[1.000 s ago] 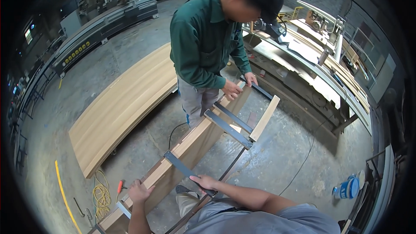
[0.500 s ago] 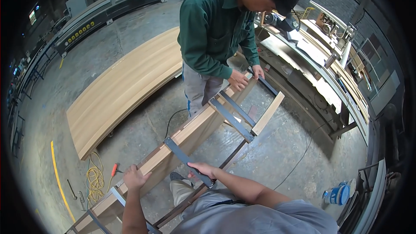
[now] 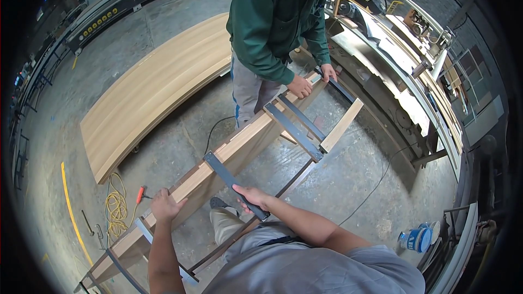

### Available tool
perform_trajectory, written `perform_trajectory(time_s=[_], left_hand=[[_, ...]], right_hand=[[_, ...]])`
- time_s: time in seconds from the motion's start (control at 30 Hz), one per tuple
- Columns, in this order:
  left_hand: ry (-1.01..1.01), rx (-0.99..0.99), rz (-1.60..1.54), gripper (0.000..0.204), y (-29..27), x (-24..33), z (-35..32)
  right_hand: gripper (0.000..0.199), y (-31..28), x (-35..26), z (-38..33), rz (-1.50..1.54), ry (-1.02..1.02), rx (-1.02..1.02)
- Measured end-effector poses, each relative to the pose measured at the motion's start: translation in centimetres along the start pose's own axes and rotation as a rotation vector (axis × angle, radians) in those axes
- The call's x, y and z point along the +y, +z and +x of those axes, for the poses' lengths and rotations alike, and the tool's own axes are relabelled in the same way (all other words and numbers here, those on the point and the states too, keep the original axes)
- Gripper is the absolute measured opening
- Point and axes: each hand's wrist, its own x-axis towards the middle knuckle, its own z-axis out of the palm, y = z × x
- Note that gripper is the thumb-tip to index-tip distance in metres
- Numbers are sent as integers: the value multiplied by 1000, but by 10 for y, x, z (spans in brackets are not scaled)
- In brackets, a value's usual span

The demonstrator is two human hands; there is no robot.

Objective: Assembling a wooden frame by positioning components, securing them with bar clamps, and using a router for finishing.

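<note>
A long wooden panel (image 3: 215,182) stands on edge, running from lower left to upper middle. My left hand (image 3: 165,206) is closed over its top edge, thumb on the near side. My right hand (image 3: 251,197) is wrapped around a dark flat metal bar (image 3: 223,171), whose far end lies across the panel's top edge. More dark bars (image 3: 294,130) cross the panel farther along, and a short light wood strip (image 3: 342,126) lies at the near ends of two. A co-worker in a green shirt (image 3: 275,27) has both hands (image 3: 313,80) on the panel's far end.
Behind the panel lies a stack of large wooden boards (image 3: 158,92). An orange-handled tool (image 3: 140,195) and a coiled yellow cord (image 3: 116,207) are on the floor at left. A cluttered workbench (image 3: 381,71) stands at the right, with blue-and-white buckets (image 3: 417,238) lower down.
The whole scene sits a little higher in the view. Both my hands keep their hold on the panel and the metal bar; the co-worker's hands stay at the far end.
</note>
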Motion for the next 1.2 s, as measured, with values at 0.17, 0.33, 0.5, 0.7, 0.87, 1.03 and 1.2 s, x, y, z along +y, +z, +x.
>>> perform_trajectory(time_s=[0.17, 0.33, 0.5, 0.7, 0.87, 1.03, 1.2], left_hand=[[13, 7, -23, 70, 4, -3, 0], [0, -15, -4, 70, 0, -1, 1], [1, -5, 0, 70, 1, -1, 1], [14, 3, 5, 70, 0, -2, -1], [16, 18, -11, 68, 0, -1, -2], [1, 2, 0, 67, -3, 3, -1], [-7, -28, 8, 66, -5, 4, 0]], right_hand=[[57, 0, -1, -1, -38, 33, 28], [57, 2, -1, -1, -30, 20, 34], [58, 3, -1, -2, -34, 16, 43], [59, 2, -1, -4, -45, 24, 18], [59, 3, -1, -5, -65, 27, 51], [59, 1, 1, -2, -57, 35, 52], [59, 3, 0, -4, -56, 37, 69]])
